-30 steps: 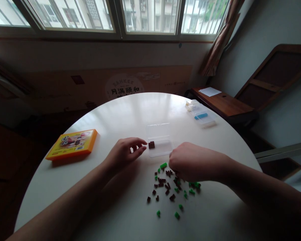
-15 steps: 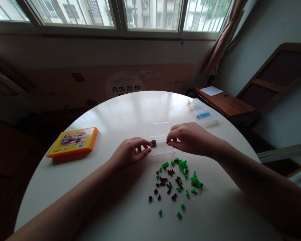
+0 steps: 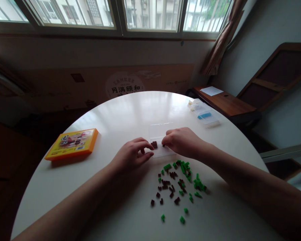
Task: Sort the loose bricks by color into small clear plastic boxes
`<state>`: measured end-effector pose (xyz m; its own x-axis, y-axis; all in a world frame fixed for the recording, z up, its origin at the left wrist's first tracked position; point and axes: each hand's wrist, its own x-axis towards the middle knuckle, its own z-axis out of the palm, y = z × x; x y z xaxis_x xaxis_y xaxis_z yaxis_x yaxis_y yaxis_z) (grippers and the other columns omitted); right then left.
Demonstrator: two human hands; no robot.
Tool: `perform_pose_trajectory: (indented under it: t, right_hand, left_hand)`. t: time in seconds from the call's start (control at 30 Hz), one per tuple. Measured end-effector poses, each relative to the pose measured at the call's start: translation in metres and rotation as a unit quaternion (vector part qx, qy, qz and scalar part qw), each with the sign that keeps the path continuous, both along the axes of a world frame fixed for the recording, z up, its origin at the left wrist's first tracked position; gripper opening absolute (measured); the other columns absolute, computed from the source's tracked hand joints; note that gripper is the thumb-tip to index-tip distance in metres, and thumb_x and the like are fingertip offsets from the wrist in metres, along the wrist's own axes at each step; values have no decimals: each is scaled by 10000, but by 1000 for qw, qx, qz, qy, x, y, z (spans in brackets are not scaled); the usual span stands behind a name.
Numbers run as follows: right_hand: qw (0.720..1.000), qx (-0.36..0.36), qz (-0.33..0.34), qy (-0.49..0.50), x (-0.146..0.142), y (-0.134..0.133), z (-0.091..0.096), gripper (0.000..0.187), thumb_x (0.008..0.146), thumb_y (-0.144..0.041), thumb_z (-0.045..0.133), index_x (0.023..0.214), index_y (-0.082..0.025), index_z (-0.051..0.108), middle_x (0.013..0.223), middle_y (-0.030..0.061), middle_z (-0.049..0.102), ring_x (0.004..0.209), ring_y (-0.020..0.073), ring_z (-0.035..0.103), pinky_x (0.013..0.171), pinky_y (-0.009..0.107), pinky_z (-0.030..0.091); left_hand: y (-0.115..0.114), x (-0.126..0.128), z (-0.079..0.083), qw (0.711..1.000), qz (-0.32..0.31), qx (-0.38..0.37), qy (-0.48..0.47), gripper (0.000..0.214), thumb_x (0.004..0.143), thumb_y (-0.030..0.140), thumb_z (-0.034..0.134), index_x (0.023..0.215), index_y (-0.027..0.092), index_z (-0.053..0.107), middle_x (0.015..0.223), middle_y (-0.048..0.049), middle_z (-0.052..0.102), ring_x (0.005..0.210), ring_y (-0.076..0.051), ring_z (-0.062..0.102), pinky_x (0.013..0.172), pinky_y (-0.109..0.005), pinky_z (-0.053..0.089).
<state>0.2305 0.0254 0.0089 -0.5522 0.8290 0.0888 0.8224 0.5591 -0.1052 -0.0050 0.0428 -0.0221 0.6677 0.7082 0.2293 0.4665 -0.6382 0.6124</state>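
A clear plastic case [image 3: 161, 130] lies opened out on the white round table, with a block of dark brown bricks [image 3: 154, 145] at its left side. My left hand [image 3: 135, 152] rests beside that block, fingers apart and fingertips close to its edge; I see nothing in its grasp. Over the right part of the case, my right hand [image 3: 179, 140] pinches a small dark brown brick [image 3: 163, 145]. Nearer to me, loose green bricks [image 3: 184, 167] and brown bricks [image 3: 166, 183] are scattered on the tabletop.
At the left edge stands an orange-yellow box [image 3: 72, 142] with a printed lid. Clear containers [image 3: 208, 117], one with a blue piece in it, sit at the far right. Beyond the table are a wooden bench [image 3: 225, 100] and a window.
My right hand has moved left and slightly nearer to me with the small brick, closer to the brown block. My left hand has barely shifted. The view has tilted slightly.
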Motion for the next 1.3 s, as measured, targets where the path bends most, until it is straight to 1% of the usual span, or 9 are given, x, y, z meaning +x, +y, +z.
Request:
perform_pose_trajectory:
  t: [0.13,0.3,0.43,0.67,0.8,0.93,1.07,1.17,1.3]
  right_hand:
    - [999,26,-24,22,-1,-4,0,247,872,-164,539,936,-266,754,861,5,675,612,93,499,543,263,241]
    - [999,13,-21,23,-1,-6,1,221,852,-188,546,838,-246,758,825,1,671,597,89,489,547,261,245]
    - [999,3,-25,26,-2,-5,-2,214,853,-225,555,879,-271,763,818,3,669,624,103,508,558,259,255]
    - [999,5,-31,34,-3,-5,-2,255,907,-242,519,983,-299,756,825,5,663,618,102,505,556,253,259]
    - [999,3,-35,35,-3,-5,-3,246,903,-239,526,947,-292,761,817,3,661,631,104,516,560,258,261]
    - [999,-3,-36,29,-4,-3,-6,244,905,-251,525,953,-299,759,829,3,674,651,111,532,561,262,251]
    - [999,1,-33,42,-4,-3,-8,238,910,-259,519,929,-286,755,810,-3,680,654,112,537,563,262,253]
    - [998,9,-28,51,-3,-3,-9,250,909,-246,512,959,-295,752,810,-6,681,650,111,530,569,258,264]
    - [999,10,-27,38,-2,-3,-9,246,901,-245,519,942,-291,757,798,-1,676,640,110,520,565,262,262]
  left_hand:
    - [0,-1,0,1000,-1,-5,-3,147,855,267,613,947,206,710,1004,-57,667,678,-108,616,645,-236,532]
    - [0,-2,-1,1000,3,1,-3,153,849,253,610,955,208,710,1014,-58,675,666,-105,615,656,-239,533]
    - [0,-2,-2,1000,6,-3,2,145,850,257,608,946,211,707,1031,-56,670,653,-100,608,647,-237,526]
    - [0,-2,-2,1000,3,-5,-4,136,836,244,618,931,211,709,1024,-57,673,656,-105,604,655,-246,532]
    - [-1,-2,0,1000,7,-9,0,131,829,242,623,923,216,710,1015,-52,672,651,-104,598,638,-239,529]
    - [-1,-2,1,1000,9,-10,-2,123,829,245,623,911,213,710,1009,-52,671,651,-102,600,616,-224,520]
    - [-1,-2,0,1000,8,-9,-2,126,834,251,621,919,214,707,1015,-49,667,658,-102,603,621,-224,521]
    - [-2,-2,-1,1000,10,-13,1,126,832,248,625,925,218,705,1019,-44,664,655,-100,600,635,-232,524]
    - [-2,-2,-2,1000,11,-17,2,130,834,252,627,936,221,701,1026,-41,661,652,-99,599,649,-241,523]
